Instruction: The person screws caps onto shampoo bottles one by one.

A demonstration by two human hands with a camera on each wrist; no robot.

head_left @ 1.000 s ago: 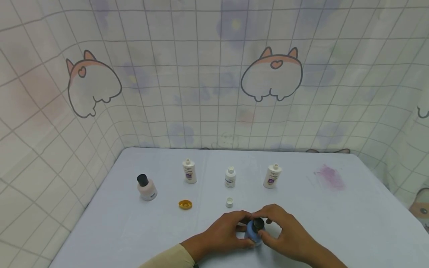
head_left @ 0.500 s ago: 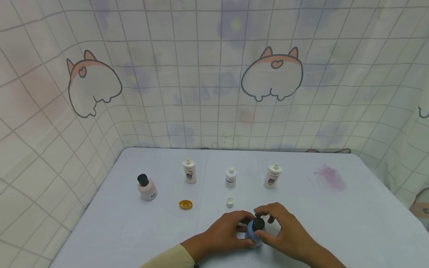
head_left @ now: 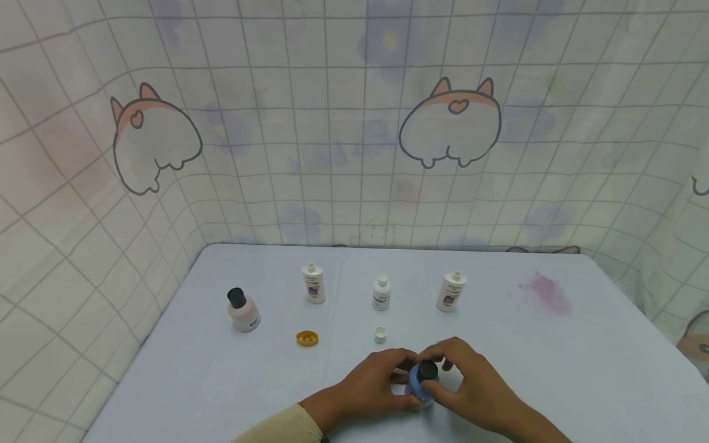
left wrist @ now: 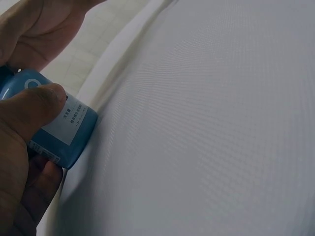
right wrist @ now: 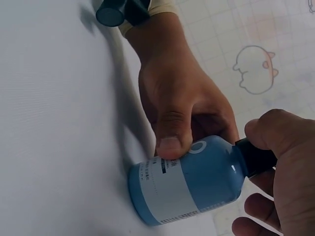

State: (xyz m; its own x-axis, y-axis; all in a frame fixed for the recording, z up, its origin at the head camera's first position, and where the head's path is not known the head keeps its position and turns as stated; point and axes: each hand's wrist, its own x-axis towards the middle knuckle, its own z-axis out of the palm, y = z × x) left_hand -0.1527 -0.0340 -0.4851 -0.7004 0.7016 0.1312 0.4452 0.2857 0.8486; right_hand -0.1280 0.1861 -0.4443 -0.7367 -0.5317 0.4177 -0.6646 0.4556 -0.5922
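Note:
A blue bottle [right wrist: 211, 172] with a white label and a black cap [right wrist: 257, 157] stands near the table's front, between the two hands. My left hand [head_left: 372, 386] grips its body, thumb across the label side and fingers round the other side. From the right, my right hand [head_left: 477, 386] pinches the black cap between thumb and index finger; its other fingers are loosely bent beside the neck. In the left wrist view the bottle's base comes right down to the white cloth. The head view shows the bottle from above, its sides partly hidden by my hands.
Beyond my hands lie a small white cap [head_left: 379, 335] and an orange cap [head_left: 307, 338]. Farther back stand white bottles, one left [head_left: 314, 283], a smaller middle one [head_left: 381, 293] and one right [head_left: 451, 291]. A pale pink bottle [head_left: 244, 312] with black top stands left.
My right index finger lifted slightly off the cap half a second ago and is back against it now. My left hand and the bottle have stayed in place.

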